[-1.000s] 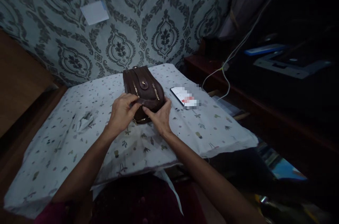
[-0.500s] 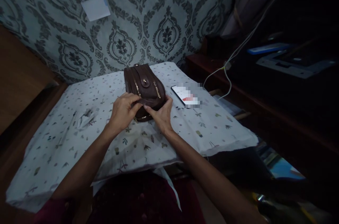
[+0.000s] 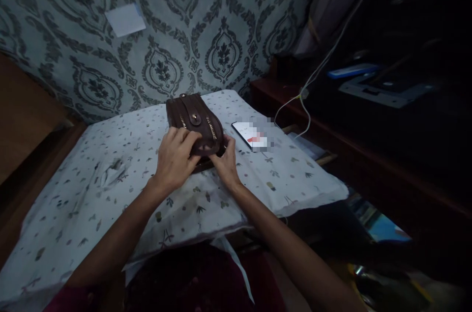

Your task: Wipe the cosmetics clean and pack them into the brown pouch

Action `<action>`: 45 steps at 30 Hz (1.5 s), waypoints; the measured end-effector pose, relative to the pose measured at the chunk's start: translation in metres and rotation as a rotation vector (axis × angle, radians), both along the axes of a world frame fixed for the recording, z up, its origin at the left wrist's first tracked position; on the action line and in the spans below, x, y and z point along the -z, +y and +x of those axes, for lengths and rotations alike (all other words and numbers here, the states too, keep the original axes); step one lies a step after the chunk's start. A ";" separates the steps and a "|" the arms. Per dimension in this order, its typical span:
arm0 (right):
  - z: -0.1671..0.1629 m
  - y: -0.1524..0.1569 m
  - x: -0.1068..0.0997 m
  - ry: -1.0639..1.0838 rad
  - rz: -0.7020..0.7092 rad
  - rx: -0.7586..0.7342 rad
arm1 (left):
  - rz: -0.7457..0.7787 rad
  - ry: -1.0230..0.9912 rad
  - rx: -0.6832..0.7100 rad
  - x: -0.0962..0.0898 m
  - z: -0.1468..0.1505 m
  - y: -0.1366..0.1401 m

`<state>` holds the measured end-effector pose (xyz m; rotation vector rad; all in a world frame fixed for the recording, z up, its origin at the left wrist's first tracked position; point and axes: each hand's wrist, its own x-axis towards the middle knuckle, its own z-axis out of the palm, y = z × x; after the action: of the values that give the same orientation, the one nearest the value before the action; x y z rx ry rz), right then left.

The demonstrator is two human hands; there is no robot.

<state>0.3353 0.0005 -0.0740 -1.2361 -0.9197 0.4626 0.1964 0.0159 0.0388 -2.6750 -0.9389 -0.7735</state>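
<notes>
A dark brown leather-like bag [image 3: 189, 111] lies on the table, with a snapped strap and gold-toned zips on its upper face. My left hand [image 3: 176, 155] grips the near left part of the bag, its thumb and fingers pinching the front edge. At the near right corner, my right hand [image 3: 226, 159] is closed on the same edge, thumb in front and fingers around the side. Between the two thumbs the front edge is lifted a little, and the dark lower part of the bag shows beneath. My fingers hide some of this edge.
A lit phone [image 3: 249, 136] lies right of the bag on the white patterned cloth [image 3: 273, 174]. A crumpled patch [image 3: 113, 172] is at the left. White cables [image 3: 308, 100] hang beyond the right edge. A patterned wall [image 3: 162, 66] stands behind.
The view has shifted slightly, so everything sits a little further left. My left hand has moved its fingers further over the bag's front edge, which is now raised more.
</notes>
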 end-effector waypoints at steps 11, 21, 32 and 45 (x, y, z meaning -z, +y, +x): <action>0.006 -0.003 -0.004 0.027 0.095 -0.034 | -0.294 -0.205 0.144 0.003 0.042 0.021; 0.007 -0.004 -0.007 0.089 0.107 -0.068 | -0.346 -0.276 0.090 0.005 0.042 0.020; 0.007 0.000 -0.003 0.094 0.127 -0.066 | -0.308 -0.148 0.085 0.004 0.041 0.018; 0.008 -0.001 0.000 0.071 0.120 -0.074 | -0.308 -0.067 0.105 0.005 0.042 0.012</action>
<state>0.3430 -0.0008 -0.0738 -1.0736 -0.9220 0.4994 0.2386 0.0278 0.0341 -3.0018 -1.0141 -0.8029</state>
